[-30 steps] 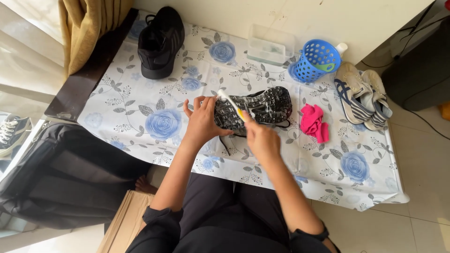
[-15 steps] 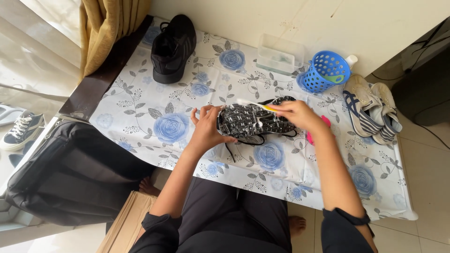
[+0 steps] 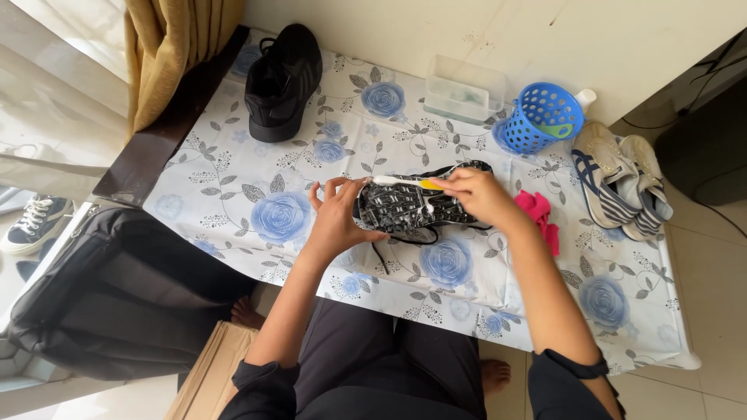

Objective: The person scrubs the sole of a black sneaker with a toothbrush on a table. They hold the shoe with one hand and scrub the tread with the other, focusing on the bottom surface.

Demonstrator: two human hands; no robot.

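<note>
Shoe [image 3: 416, 206], black with a grey patterned sole, lies sole-up on its side near the middle of the table, on the cloth [image 3: 257, 175] printed with blue roses. Left hand [image 3: 336, 218] grips the shoe's left end: thumb under the near edge, fingers curled over the far edge. Right hand [image 3: 476, 196] is closed around a toothbrush [image 3: 401, 181] with a yellow-and-white handle; the brush lies across the top of the sole, head pointing left, touching it. White foam streaks on the sole just below the brush. A black lace hangs off the shoe's near side onto the cloth.

Around it:
- pink rag [image 3: 538, 214] just right of the right wrist, on the cloth
- blue perforated basket [image 3: 542, 117] at the far edge, something green inside, white object behind it
- clear plastic box [image 3: 465, 89] just left of the basket, against the wall
- second black shoe [image 3: 282, 78] upright at the far left corner, well apart from the hands
- pair of striped sneakers [image 3: 618, 183] at the right edge of the table
- black bag [image 3: 117, 299] on the floor left of the person's legs; white sneaker [image 3: 35, 222] beyond it
- yellow curtain [image 3: 167, 54] at top left
</note>
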